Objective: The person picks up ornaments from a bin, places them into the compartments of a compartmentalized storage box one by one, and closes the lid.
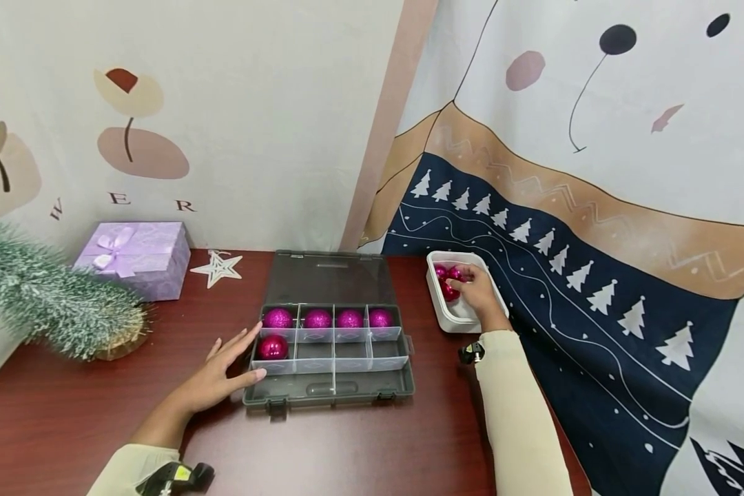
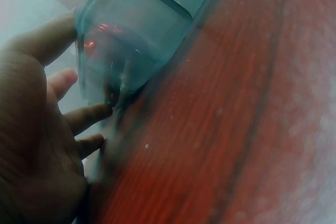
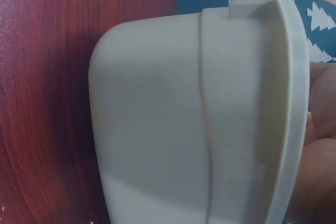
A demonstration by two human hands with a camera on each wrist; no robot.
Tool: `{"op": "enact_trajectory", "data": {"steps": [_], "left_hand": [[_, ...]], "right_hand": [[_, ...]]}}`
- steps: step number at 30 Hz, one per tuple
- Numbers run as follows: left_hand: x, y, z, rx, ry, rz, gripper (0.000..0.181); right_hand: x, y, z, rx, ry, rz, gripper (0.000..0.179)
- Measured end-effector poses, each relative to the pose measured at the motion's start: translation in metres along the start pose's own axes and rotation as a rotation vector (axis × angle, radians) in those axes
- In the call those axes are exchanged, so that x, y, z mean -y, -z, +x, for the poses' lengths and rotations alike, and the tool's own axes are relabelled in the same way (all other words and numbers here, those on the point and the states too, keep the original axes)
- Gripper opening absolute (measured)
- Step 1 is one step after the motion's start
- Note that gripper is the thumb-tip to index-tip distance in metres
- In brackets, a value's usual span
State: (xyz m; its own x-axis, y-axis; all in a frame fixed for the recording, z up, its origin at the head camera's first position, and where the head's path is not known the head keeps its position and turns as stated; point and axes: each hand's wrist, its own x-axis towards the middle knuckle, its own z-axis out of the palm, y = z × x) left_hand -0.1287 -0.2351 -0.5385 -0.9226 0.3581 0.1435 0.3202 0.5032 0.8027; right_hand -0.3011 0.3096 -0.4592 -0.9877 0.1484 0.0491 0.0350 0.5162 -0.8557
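Head: 1 hand (image 1: pixel 479 293) (right) inside white tub (image 1: pixel 437 303)

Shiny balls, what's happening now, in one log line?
left hand: touching divided box; right hand: inside white tub, at balls; divided box: four balls back row, one middle row

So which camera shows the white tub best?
The head view: it shows the white tub from above, shiny balls inside. The right wrist view shows only outer wall and some rim; left wrist, none.
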Motion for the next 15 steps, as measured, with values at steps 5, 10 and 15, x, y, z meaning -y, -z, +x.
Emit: {"op": "enact_trajectory", "data": {"steps": [5, 10, 15], "left_hand": [[-0.0009, 0.0013, 0.0011, -0.003, -0.001, 0.003, 0.090], [-0.0004, 0.0014, 0.0010, 0.006, 0.004, 0.014, 0.090], [-0.0007, 0.0006, -0.0002, 0.001, 0.006, 0.011, 0.090]], "right_hand": [[-0.0034, 0.0013, 0.0032, 0.053, -0.060, -0.025, 0.046], [-0.0059, 0.0013, 0.0034, 0.112, -0.099, -0.072, 0.049], [-0.0078, -0.0005, 0.0039, 0.171, -0.142, -0.069, 0.052]]}}
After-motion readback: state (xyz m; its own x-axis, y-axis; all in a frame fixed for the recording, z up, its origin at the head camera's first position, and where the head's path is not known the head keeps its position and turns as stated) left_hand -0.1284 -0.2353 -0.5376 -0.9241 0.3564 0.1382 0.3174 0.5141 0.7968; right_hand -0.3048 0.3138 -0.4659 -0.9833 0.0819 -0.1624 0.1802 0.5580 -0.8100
